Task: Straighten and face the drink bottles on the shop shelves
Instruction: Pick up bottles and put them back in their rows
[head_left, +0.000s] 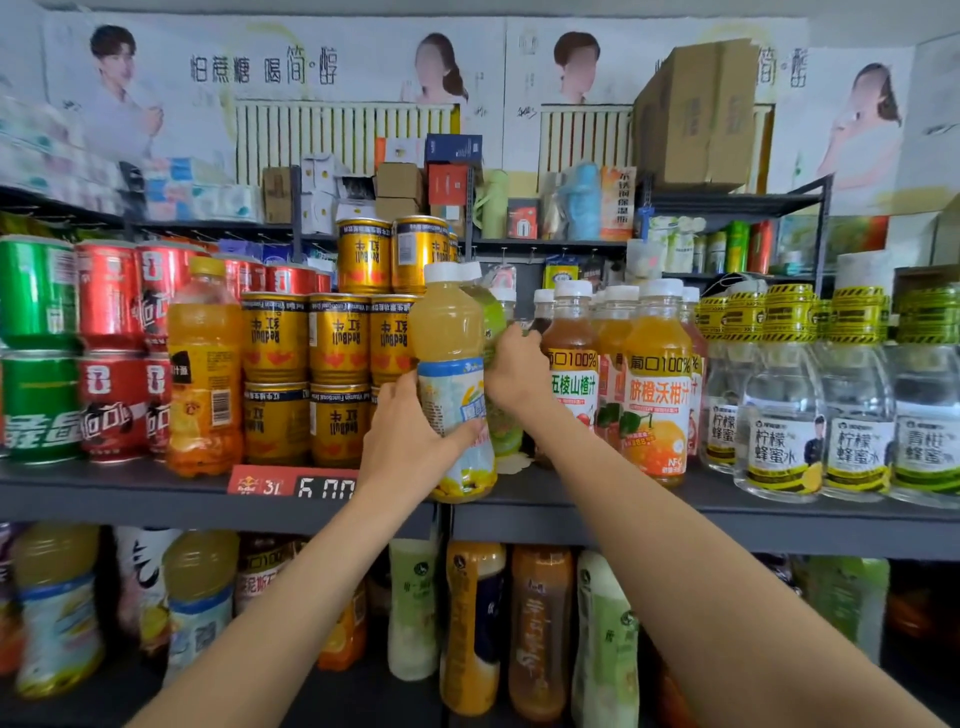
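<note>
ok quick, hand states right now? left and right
Left hand: grips the yellow juice bottle round its label.
Right hand: curled round the green bottle just behind it.

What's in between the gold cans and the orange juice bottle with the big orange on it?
In the head view, the left hand grips a pale yellow bottle, the right hand holds a green bottle, then a brown juice bottle.

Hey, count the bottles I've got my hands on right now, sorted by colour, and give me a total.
Yellow juice bottle, gripped by the left hand: 1
Green bottle, gripped by the right hand: 1
Total: 2
</note>
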